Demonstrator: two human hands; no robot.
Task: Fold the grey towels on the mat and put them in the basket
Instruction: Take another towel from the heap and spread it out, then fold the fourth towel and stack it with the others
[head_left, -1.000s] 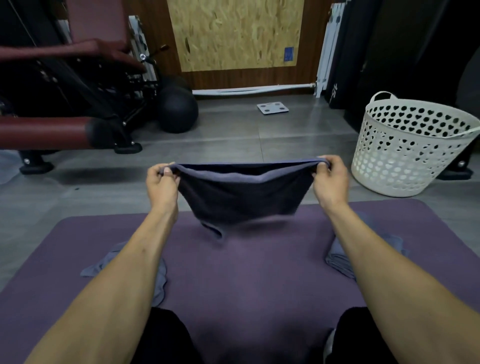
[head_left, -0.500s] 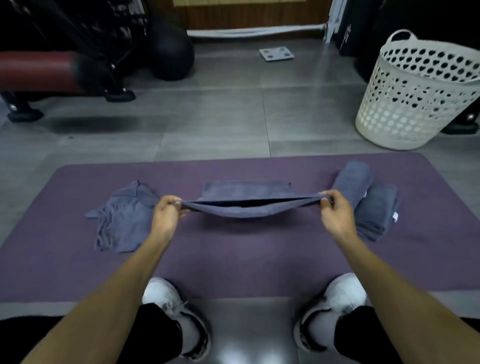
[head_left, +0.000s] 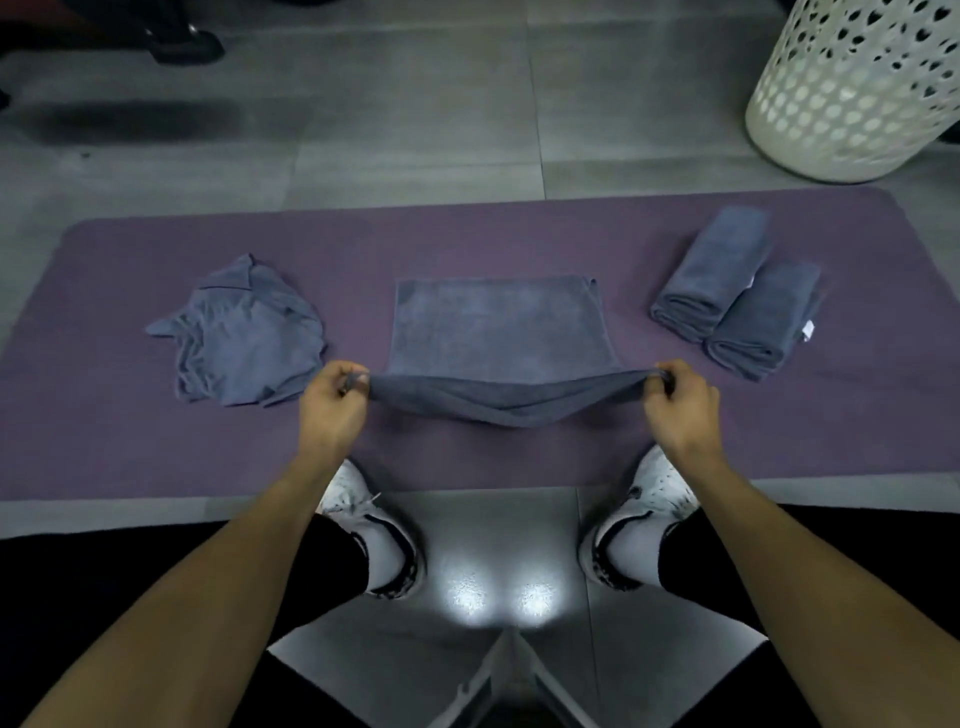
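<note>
A grey towel (head_left: 496, 325) lies spread on the middle of the purple mat (head_left: 114, 441); its near edge is lifted and sags between my hands. My left hand (head_left: 332, 402) pinches the near left corner, and my right hand (head_left: 680, 402) pinches the near right corner. A crumpled grey towel (head_left: 244, 338) lies on the mat to the left. Two folded grey towels (head_left: 737, 296) lie side by side on the mat to the right. The white perforated basket (head_left: 852, 88) stands on the floor beyond the mat's far right corner.
My two white shoes (head_left: 374, 530) stand at the mat's near edge on the glossy grey tiled floor. A black foot of gym equipment (head_left: 187, 44) is at the far left.
The towel went from hanging in the air to lying flat on the mat, with my hands drawn down and towards me. The view tilted downward.
</note>
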